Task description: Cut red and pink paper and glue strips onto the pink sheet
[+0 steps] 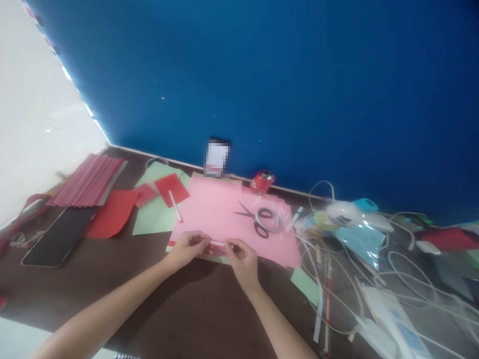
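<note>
Between the fingertips of my left hand (191, 247) and my right hand (241, 262) runs a thin white strip (217, 243), perhaps paper or a small stick; blur hides its exact kind. Both hands pinch it, one at each end, over the near edge of a pink paper sheet (213, 204). A narrow red edge shows beside my left hand. Scissors (258, 219) with dark handles lie on the pink paper beyond my right hand, blades partly spread and pointing left. A roll of clear tape (276, 222) sits against their handles. Another white strip (174, 206) rests at the paper's left side.
Red paper (114, 214), green paper (153, 219), a pleated pink paper stack (88, 182) and a dark phone (60, 237) lie left. A red can-like object (262, 181) and a propped card or phone (217, 157) stand by the blue wall. Tangled white cables (352, 279) cover the right.
</note>
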A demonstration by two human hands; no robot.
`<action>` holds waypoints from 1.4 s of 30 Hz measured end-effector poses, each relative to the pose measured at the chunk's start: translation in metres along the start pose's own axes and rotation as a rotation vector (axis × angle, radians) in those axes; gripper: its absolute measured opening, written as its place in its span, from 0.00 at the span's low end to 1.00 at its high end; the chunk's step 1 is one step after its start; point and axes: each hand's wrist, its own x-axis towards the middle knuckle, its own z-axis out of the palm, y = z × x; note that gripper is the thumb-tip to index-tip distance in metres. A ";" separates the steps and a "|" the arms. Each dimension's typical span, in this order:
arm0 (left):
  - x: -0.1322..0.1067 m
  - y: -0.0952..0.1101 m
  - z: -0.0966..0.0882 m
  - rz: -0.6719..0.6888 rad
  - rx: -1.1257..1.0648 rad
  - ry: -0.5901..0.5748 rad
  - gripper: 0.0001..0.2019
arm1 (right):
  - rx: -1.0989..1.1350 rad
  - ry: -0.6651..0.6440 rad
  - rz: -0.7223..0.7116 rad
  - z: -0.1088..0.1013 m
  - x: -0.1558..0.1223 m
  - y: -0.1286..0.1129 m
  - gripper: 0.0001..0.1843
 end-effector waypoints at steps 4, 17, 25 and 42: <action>0.001 -0.002 0.000 -0.025 -0.014 -0.002 0.18 | 0.017 0.069 0.030 0.001 -0.001 -0.003 0.09; -0.003 -0.007 -0.002 0.180 0.279 -0.147 0.12 | -0.606 0.116 -0.595 0.006 -0.012 -0.006 0.05; -0.012 -0.008 0.003 0.366 0.625 -0.165 0.12 | -0.625 0.093 -0.730 0.009 -0.013 -0.003 0.05; -0.012 -0.012 0.002 0.469 0.784 -0.129 0.12 | -0.685 0.055 -0.752 0.006 -0.011 -0.003 0.05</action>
